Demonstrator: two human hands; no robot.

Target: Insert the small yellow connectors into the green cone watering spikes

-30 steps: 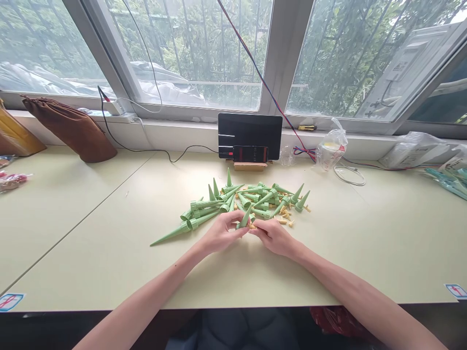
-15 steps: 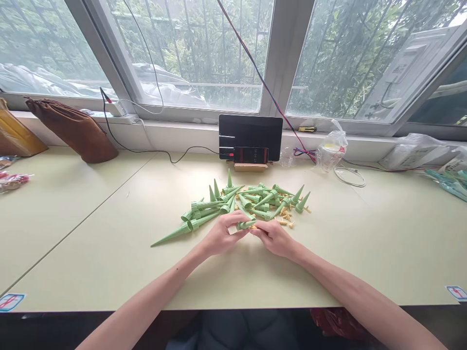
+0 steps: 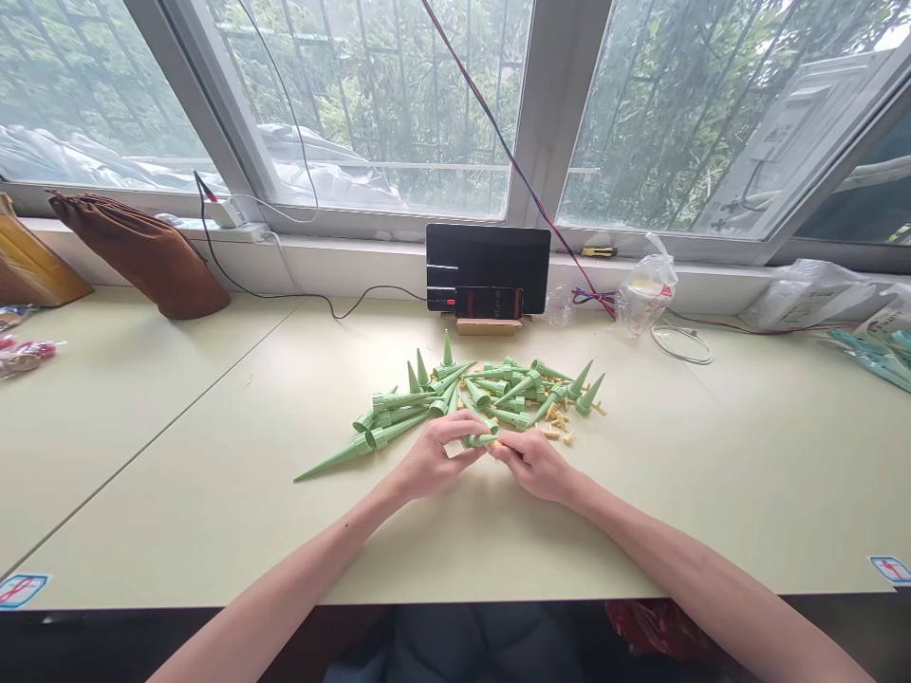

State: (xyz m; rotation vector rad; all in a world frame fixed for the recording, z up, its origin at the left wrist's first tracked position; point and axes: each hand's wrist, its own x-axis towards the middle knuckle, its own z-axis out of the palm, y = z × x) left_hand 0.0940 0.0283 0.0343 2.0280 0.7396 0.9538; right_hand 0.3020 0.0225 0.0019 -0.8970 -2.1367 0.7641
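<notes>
My left hand (image 3: 436,457) is closed round a green plastic watering spike (image 3: 481,440), its pointed end turned to the right. Against that tip, my right hand (image 3: 535,463) pinches a small yellow plastic valve (image 3: 495,444), mostly covered by the fingers. Just beyond both hands lies a heap of green spikes (image 3: 405,415), some flat and some standing point up. Loose yellow valves (image 3: 559,419) are scattered at the heap's right side. Whether the valve sits inside the held spike cannot be made out.
A phone (image 3: 490,303) leans on a cardboard stand before a black tablet (image 3: 488,256). Behind, a black cable (image 3: 285,295) crosses the table. A bagged cup (image 3: 646,292) and a coiled white cable (image 3: 681,345) lie back right; a brown bag (image 3: 142,254) stands back left.
Both hands keep almost the same place and grip. The held spike has shifted very slightly between the fingers; the heap is unchanged.
</notes>
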